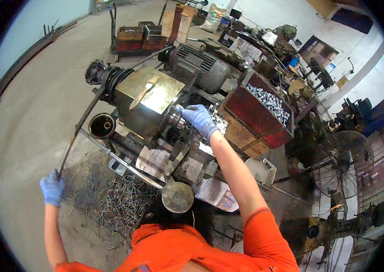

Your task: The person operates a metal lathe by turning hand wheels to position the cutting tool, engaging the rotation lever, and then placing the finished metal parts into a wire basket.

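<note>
My left hand point(52, 188) is wrapped round the lower end of a long dark lever point(70, 144), out to the left. That lever slopes up to the shaft end of a greasy lathe-like machine with a brass-coloured box cover point(149, 88). At the machine's round metal chuck point(174, 119), my right hand point(198, 119) has its fingers pinched together. Whatever sits between those fingertips is too small to make out. Both hands wear light blue gloves. Right of the right hand stands a dark red bin point(246, 108) holding many small shiny metal parts point(268, 103).
A ribbed electric motor point(201, 63) sits behind the cover. A chrome bar point(133, 169) and a round metal disc point(177, 197) jut toward me. Metal scrap point(121, 199) litters the floor below. A fan point(344, 161) stands at right, a loaded cart point(131, 38) at back left.
</note>
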Tool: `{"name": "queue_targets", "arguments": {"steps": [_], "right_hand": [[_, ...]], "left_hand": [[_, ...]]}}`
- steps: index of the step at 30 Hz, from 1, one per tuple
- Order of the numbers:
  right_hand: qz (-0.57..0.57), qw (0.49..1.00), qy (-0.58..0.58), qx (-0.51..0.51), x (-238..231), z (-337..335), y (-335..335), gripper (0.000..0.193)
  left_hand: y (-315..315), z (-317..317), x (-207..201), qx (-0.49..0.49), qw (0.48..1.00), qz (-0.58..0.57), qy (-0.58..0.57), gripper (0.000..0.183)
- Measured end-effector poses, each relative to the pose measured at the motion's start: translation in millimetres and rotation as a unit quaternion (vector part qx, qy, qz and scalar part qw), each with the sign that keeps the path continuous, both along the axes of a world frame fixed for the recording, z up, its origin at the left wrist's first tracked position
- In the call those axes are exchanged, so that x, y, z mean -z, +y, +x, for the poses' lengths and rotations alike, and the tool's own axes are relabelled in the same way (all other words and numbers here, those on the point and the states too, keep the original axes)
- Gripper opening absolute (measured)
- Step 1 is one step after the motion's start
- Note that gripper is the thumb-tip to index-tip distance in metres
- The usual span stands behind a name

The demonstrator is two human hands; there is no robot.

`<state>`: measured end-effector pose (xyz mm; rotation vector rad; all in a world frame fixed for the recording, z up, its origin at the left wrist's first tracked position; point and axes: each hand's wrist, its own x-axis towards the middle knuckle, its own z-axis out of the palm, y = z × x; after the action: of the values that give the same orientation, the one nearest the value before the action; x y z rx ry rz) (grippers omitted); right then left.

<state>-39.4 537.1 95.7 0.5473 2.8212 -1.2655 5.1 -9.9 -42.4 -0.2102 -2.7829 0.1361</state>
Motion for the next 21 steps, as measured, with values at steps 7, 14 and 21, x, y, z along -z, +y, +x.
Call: {"name": "queue_targets", "arguments": {"steps": [7,14,21], "right_hand": [[0.013,1.000,-0.023,0.009,5.0,-12.7,-1.0,0.067],[0.086,0.991,0.098,0.041,-25.3,23.3,11.3,0.046],[0.124,0.974,0.165,0.092,-40.2,162.8,78.7,0.034]], "left_hand": [[-113.1,-139.2,1.8,-0.008,0.987,-0.154,0.047,0.005],[-54.6,-132.8,-7.7,-0.008,0.984,0.160,0.078,0.023],[110.1,-105.3,172.7,0.032,0.892,0.384,-0.234,0.035]]}}
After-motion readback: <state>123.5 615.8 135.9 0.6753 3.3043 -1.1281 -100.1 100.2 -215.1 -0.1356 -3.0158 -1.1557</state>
